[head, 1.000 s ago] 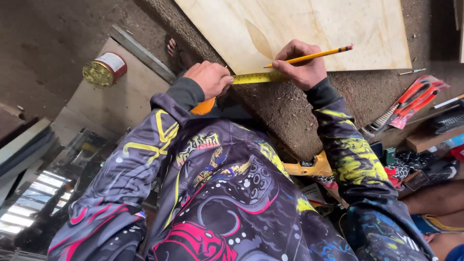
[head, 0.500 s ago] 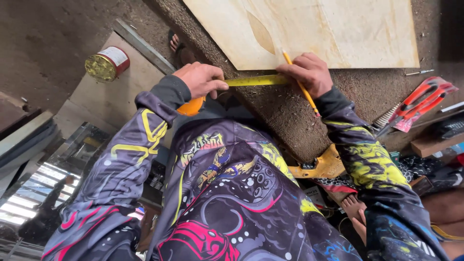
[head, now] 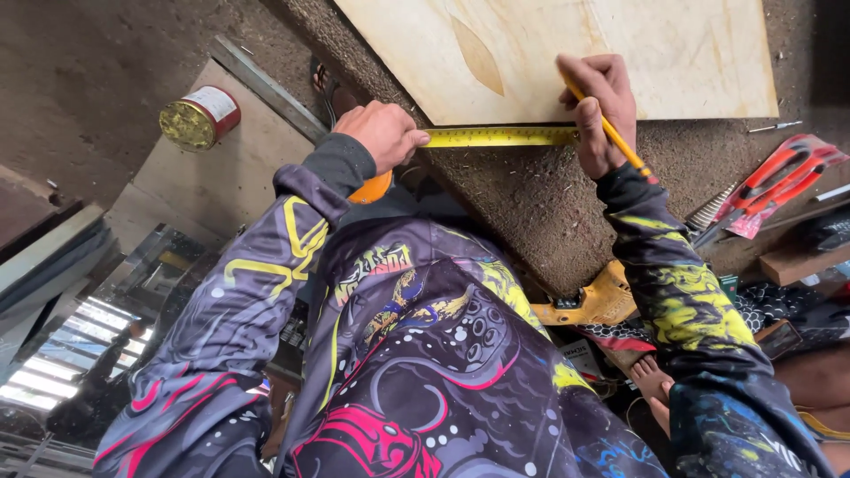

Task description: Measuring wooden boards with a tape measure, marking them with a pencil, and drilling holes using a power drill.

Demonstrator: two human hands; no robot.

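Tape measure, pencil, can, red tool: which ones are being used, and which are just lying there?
In use:
- tape measure, held by the left hand
- pencil, in the right hand
- wooden board, being measured

Lying about:
- can
- red tool
- yellow tool

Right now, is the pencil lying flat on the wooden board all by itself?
No, the right hand holds the pencil with its tip at the board's edge, beside the yellow tape measure.

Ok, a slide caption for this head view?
Left hand pins yellow tape measure along pale plywood sheet; right hand holds yellow pencil at its edge.
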